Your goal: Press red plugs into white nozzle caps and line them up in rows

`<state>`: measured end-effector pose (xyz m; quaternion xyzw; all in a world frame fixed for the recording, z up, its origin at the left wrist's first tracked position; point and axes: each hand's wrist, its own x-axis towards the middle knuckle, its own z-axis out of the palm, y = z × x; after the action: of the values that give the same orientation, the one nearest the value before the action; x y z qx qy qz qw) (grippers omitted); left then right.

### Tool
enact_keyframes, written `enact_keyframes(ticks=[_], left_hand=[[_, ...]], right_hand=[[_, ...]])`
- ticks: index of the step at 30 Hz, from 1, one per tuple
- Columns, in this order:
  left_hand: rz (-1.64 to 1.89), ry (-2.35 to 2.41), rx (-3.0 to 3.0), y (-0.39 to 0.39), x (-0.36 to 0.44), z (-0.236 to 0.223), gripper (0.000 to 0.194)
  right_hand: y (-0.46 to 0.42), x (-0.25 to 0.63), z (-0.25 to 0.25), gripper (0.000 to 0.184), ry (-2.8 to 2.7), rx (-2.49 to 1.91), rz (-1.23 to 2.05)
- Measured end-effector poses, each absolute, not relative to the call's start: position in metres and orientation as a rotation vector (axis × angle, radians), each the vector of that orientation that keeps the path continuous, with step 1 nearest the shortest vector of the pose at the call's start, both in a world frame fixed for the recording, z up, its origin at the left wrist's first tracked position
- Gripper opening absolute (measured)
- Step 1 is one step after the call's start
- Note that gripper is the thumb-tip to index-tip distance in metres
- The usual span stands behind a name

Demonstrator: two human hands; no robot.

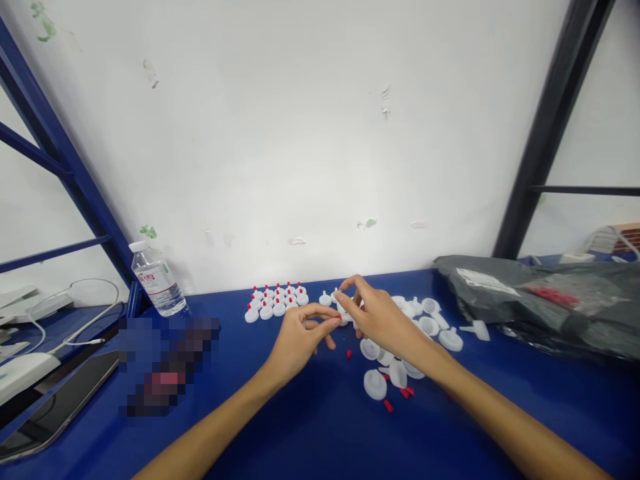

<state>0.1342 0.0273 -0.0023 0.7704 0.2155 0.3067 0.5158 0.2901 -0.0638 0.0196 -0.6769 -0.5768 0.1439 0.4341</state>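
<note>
My left hand point(303, 333) is closed in a pinch, with a small red tip cap point(339, 317) at the ends of its thumb and forefinger. Just to the right, my right hand point(373, 310) has thumb and forefinger pinched at the pale spout of a white nozzle cap point(336, 293); its fingers partly hide what lies behind. Left of them, white nozzle caps with red tips point(278, 300) stand upright in rows. A bare-spouted white cap point(325, 299) stands beside these. Loose white nozzle caps point(375, 385) lie scattered under and around my right forearm, among loose red tip caps point(389, 406).
A water bottle point(159, 280) stands at the back left, near a phone point(60, 407) and a blurred-out patch point(170, 373). A grey plastic bag point(545, 300) with red pieces lies on the right of the blue table point(310, 433). A white wall point(320, 133) rises behind.
</note>
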Motion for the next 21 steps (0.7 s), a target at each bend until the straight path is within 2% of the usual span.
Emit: enact_keyframes(ticks=[9, 21], left_hand=[[0.946, 0.53, 2.024, 0.017, 0.132, -0.011, 0.019], [1.095, 0.369, 2.361, 0.014, 0.126, -0.011, 0.021]], right_hand=[[-0.064, 0.285, 0.02, 0.029, -1.359, -1.675, 0.457], [-0.062, 0.289, 0.018, 0.028, -1.345, -1.554, 0.755]])
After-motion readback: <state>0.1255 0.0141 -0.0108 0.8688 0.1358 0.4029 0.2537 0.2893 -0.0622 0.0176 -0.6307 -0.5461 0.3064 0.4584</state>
